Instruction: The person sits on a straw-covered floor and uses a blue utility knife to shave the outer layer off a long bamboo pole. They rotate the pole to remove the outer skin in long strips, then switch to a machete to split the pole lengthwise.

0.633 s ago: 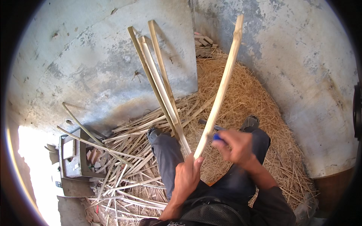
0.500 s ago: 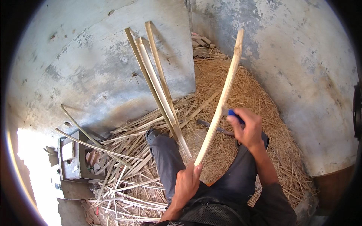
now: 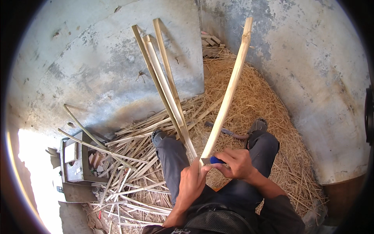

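A long pale bamboo strip (image 3: pixel 229 95) slants up and away from my lap, with a knot close to its far end. My left hand (image 3: pixel 191 183) is closed round its near end. My right hand (image 3: pixel 237 164) grips a blue-handled knife (image 3: pixel 216 160), whose short grey blade lies against the strip just above my left fingers. The two hands nearly touch. Most of the knife's handle is hidden in my right fist.
Several bamboo lengths (image 3: pixel 159 76) lean on the wall ahead. Split strips (image 3: pixel 132 191) lie heaped at left beside a wooden box (image 3: pixel 80 171). A curved-handled tool (image 3: pixel 228 132) rests between my feet. Shavings (image 3: pixel 272 117) cover the floor at right, up to the wall (image 3: pixel 311 78).
My right hand has drawn the knife down along the bamboo strip, from about its middle to its near end beside my left hand. My left hand keeps its hold.
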### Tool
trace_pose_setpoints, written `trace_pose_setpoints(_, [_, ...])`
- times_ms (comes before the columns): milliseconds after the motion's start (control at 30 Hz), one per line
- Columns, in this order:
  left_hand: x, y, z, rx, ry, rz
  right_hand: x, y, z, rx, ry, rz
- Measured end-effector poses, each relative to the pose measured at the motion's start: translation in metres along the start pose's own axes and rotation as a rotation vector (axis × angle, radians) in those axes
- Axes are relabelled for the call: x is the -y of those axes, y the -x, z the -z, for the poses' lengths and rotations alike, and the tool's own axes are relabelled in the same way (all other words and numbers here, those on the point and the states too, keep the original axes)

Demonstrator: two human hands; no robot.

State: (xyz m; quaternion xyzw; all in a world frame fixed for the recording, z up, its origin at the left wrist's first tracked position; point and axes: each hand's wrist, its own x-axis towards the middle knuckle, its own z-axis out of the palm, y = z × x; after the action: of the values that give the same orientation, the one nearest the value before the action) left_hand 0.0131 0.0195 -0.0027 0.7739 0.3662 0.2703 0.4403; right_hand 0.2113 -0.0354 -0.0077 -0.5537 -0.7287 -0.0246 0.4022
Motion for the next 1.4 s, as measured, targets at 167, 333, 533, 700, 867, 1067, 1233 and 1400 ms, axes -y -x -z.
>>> trace_pose_setpoints(167, [-0.003,-0.004,-0.004,-0.042,-0.013,-0.028,0.003,-0.002,0.001,0.013,0.052,0.001])
trace_pose_setpoints(333, [0.0,0.0,-0.008,-0.083,-0.063,0.0,-0.003,-0.008,0.004,-0.049,0.079,-0.008])
trace_pose_setpoints(533, [-0.002,0.003,-0.006,-0.079,-0.093,0.067,-0.012,-0.017,0.014,-0.073,0.118,0.011])
trace_pose_setpoints(700, [-0.001,0.016,-0.007,-0.075,-0.109,0.121,-0.025,-0.034,0.03,-0.093,0.139,-0.044])
trace_pose_setpoints(867, [0.004,0.025,-0.001,-0.067,-0.14,0.152,-0.04,-0.046,0.031,-0.109,0.109,-0.012])
trace_pose_setpoints(1067, [0.01,0.033,0.005,-0.088,-0.135,0.181,-0.047,-0.061,0.028,-0.102,0.134,-0.006])
trace_pose_setpoints(1233, [0.016,0.039,0.007,-0.095,-0.125,0.198,-0.063,-0.071,0.025,-0.166,0.115,0.014])
trace_pose_setpoints(1400, [0.029,0.06,0.008,-0.075,-0.171,0.239,-0.079,-0.086,0.035,-0.085,0.191,-0.056])
